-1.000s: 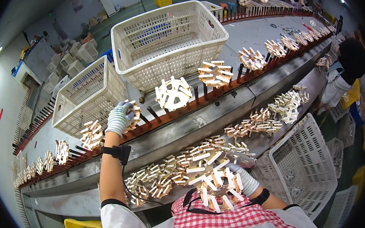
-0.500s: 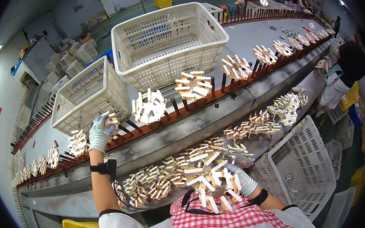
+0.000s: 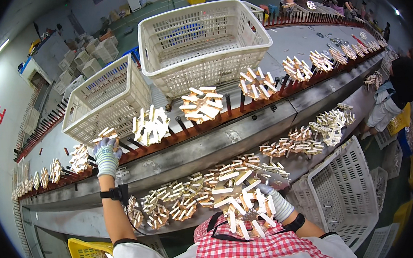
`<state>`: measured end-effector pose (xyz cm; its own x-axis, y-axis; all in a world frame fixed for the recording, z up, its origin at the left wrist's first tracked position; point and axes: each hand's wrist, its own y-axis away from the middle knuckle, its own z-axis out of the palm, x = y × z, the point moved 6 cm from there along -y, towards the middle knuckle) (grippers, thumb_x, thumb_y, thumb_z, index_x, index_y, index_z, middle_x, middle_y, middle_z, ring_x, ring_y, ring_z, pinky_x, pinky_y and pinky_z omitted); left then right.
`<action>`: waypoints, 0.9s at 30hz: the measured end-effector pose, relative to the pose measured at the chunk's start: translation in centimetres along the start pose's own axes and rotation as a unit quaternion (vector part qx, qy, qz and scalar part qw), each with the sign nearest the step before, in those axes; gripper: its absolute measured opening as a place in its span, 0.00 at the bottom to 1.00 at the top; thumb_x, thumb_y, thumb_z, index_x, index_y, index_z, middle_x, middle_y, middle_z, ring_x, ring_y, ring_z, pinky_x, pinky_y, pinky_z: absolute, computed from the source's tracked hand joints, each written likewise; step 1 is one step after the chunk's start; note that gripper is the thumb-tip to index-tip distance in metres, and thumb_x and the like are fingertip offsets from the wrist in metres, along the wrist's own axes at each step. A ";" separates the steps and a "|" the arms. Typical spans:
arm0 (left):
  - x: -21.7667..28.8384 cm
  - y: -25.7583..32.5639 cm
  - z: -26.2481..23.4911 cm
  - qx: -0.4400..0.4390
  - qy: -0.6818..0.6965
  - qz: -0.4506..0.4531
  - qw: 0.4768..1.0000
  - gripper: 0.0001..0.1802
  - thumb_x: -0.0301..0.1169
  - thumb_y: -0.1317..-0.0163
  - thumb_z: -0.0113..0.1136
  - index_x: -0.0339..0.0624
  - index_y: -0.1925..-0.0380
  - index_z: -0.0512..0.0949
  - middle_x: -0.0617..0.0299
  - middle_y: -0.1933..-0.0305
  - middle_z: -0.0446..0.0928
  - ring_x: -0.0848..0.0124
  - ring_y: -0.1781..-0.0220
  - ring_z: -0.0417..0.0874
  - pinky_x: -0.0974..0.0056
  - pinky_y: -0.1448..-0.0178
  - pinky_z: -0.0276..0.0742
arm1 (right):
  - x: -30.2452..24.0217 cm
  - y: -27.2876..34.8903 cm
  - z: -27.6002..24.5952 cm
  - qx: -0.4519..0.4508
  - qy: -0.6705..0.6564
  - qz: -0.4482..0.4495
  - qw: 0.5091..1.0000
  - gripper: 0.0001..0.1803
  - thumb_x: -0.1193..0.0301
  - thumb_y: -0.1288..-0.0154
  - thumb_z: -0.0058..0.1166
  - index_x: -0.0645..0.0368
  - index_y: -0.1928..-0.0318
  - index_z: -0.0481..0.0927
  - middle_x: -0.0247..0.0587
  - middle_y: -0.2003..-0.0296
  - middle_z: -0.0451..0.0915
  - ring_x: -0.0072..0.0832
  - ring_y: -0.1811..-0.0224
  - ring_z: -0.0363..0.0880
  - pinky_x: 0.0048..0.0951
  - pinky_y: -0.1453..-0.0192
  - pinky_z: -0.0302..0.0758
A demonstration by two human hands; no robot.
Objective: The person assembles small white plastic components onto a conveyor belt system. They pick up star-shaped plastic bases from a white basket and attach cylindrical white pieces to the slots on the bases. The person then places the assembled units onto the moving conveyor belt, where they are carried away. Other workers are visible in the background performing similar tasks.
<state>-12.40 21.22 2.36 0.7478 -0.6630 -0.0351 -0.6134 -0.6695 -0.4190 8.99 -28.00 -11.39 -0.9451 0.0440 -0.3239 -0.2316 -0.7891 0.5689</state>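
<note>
Along the red pegged rail [image 3: 206,124], which crosses the head view from lower left to upper right, star-shaped clusters of pale sticks with copper-coloured ends hang one beside another. The left hand [image 3: 105,154], in a striped knit glove, is raised to the rail at its lower-left stretch and is closed around one cluster [image 3: 105,134], holding it against the pegs; whether that cluster is already seated on a peg cannot be told. Just left of this hand, further clusters [image 3: 79,158] occupy the rail; to its right hang three more in a row [image 3: 151,125], [image 3: 201,103], [image 3: 257,83], and others continue toward the far end.

Below the rail, on the grey metal ledge [image 3: 208,148], lies a long heap of loose clusters [image 3: 187,198], with a second heap [image 3: 313,130] farther right. The right hand [image 3: 276,202], also gloved, is below the rail near the person's chest and is clamped on the edge of a large cluster [image 3: 244,208] lifted from the near heap.

Judged from this layout, loading is well under way: most visible pegs near the left hand carry a piece, while a few bare pegs show between clusters, and both heaps on the ledge remain to be hung.

Behind the rail stand two white slatted baskets [image 3: 204,42], [image 3: 105,100]. Below and right of the rail sits another white basket [image 3: 343,196]; a yellow crate [image 3: 88,254] lies at lower left. Other workers [image 3: 392,90] stand at the rail's far end.
</note>
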 end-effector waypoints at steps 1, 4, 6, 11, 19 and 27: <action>1.0 0.5 -1.2 0.079 -0.017 0.027 0.996 0.24 0.36 0.53 0.69 0.49 0.52 0.80 0.55 0.44 0.75 0.52 0.39 0.72 0.48 0.33 0.63 | 0.0 -0.2 -0.3 -0.015 0.000 -0.001 1.000 0.18 0.61 0.30 0.50 0.61 0.48 0.77 0.41 0.57 0.83 0.28 0.57 0.83 0.31 0.52 0.82; 6.3 0.7 -3.9 0.164 0.075 0.076 0.981 0.27 0.36 0.53 0.67 0.48 0.49 0.78 0.54 0.43 0.74 0.51 0.39 0.71 0.49 0.34 0.63 | 0.2 -1.0 -1.2 -0.042 0.001 -0.001 0.999 0.22 0.61 0.32 0.54 0.60 0.43 0.75 0.40 0.52 0.82 0.27 0.53 0.82 0.29 0.47 0.80; 10.7 0.4 -5.0 0.157 0.136 0.123 0.970 0.26 0.36 0.53 0.68 0.47 0.49 0.77 0.54 0.44 0.74 0.51 0.41 0.72 0.49 0.34 0.63 | 0.5 -1.1 -1.1 -0.043 0.003 0.007 0.999 0.22 0.61 0.33 0.54 0.60 0.44 0.75 0.40 0.52 0.82 0.27 0.53 0.82 0.30 0.47 0.80; 16.3 -1.5 -4.1 0.146 0.149 0.180 0.961 0.26 0.34 0.52 0.67 0.48 0.50 0.77 0.54 0.45 0.75 0.51 0.40 0.72 0.47 0.34 0.63 | 0.8 -1.5 -1.0 -0.047 -0.010 0.013 0.999 0.22 0.62 0.33 0.54 0.61 0.44 0.75 0.41 0.53 0.82 0.28 0.53 0.82 0.31 0.47 0.80; 8.4 -3.0 -0.6 -0.007 0.016 -0.053 0.998 0.23 0.36 0.47 0.64 0.48 0.49 0.78 0.53 0.47 0.77 0.51 0.46 0.78 0.50 0.40 0.70 | -0.4 -0.3 -1.9 -0.018 -0.026 -0.031 0.999 0.21 0.61 0.32 0.53 0.61 0.45 0.76 0.42 0.53 0.82 0.31 0.53 0.83 0.32 0.47 0.80; 16.9 4.1 -3.8 0.065 0.437 0.109 0.891 0.19 0.19 0.44 0.59 0.39 0.50 0.76 0.52 0.54 0.77 0.61 0.56 0.80 0.62 0.50 0.76 | -1.0 0.8 -1.3 -0.038 -0.034 -0.023 0.998 0.23 0.63 0.32 0.52 0.62 0.42 0.74 0.41 0.50 0.81 0.28 0.50 0.81 0.30 0.43 0.79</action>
<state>-3.26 6.02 3.45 0.0965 -0.8181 0.5669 -0.6435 -0.4858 -0.5915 10.07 -29.50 -11.61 -0.9481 0.1209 -0.2942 -0.2595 -0.8289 0.4955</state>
